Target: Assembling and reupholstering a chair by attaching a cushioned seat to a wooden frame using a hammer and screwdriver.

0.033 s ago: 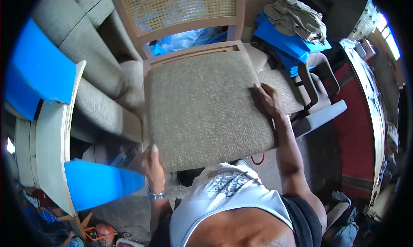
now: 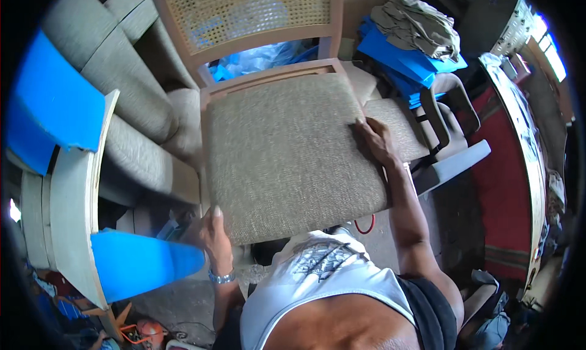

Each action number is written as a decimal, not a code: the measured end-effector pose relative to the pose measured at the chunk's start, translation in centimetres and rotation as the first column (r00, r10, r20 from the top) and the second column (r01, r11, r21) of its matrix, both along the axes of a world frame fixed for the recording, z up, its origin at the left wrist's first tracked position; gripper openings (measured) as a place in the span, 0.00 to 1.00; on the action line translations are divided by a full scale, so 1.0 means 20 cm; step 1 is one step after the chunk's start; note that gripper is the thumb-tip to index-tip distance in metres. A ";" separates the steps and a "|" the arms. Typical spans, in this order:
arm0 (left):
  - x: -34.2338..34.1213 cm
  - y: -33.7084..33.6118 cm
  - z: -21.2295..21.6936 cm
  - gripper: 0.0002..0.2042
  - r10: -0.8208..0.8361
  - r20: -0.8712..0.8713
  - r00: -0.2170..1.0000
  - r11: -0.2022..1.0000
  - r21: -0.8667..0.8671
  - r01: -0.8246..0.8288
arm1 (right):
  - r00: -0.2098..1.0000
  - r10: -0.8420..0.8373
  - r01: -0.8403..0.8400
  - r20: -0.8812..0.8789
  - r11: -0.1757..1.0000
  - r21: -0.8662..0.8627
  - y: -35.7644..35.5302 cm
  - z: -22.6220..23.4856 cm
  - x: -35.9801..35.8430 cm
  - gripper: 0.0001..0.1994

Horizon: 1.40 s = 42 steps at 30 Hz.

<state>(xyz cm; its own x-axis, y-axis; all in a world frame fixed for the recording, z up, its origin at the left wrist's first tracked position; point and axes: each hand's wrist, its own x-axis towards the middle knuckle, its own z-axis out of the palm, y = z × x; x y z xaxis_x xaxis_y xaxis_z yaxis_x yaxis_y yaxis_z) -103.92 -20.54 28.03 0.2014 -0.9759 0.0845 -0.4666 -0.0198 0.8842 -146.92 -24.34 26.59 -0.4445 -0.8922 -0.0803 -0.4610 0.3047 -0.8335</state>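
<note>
In the head view, the woven seat cushion (image 2: 287,158) is in the middle, with the wooden chair frame (image 2: 268,82) peeking out past it at twelve o'clock and the cane chair back (image 2: 259,11) above that. The right hand (image 2: 379,141) is at about two o'clock on the cushion, bent round its side and pinching the edge. The left hand (image 2: 218,237) is at about seven, by the near corner, thumb up; its fingers are hard to see, so I cannot tell if it pinches. The cushion's underside is hidden too. To do this well, I think both hands should hold it flat, share the weight, and line its far edge up with the wood.
</note>
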 end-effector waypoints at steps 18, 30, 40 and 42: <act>0.00 -0.10 -0.12 0.20 -0.067 0.004 0.998 0.994 0.090 0.067 | 0.991 0.020 -0.033 -0.134 0.995 -0.098 0.12 -0.19 -0.58 0.22; 0.25 -0.30 -0.41 0.31 -0.195 -0.658 0.728 0.980 -0.096 0.176 | 0.853 0.123 -0.216 -0.507 0.968 -0.129 -0.48 -0.11 -0.21 0.38; 0.43 -0.31 -0.08 0.19 -0.201 -0.267 0.943 0.963 -0.229 0.140 | 0.892 0.313 -0.336 -0.325 0.942 -0.015 -0.44 -0.19 0.02 0.34; 0.45 -0.28 0.22 0.20 -0.246 -0.285 0.926 0.901 -0.420 0.110 | 0.792 0.362 -0.439 -0.492 0.898 -0.045 -0.43 -0.36 -0.22 0.36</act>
<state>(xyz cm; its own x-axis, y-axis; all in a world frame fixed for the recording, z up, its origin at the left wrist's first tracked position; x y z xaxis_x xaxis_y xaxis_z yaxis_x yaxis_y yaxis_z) -94.99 -26.19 32.47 0.1095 -0.8985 0.4250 -0.1158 0.4131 0.9033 -151.39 -32.94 19.43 0.0053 -0.9820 0.1890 -0.8532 -0.1030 -0.5113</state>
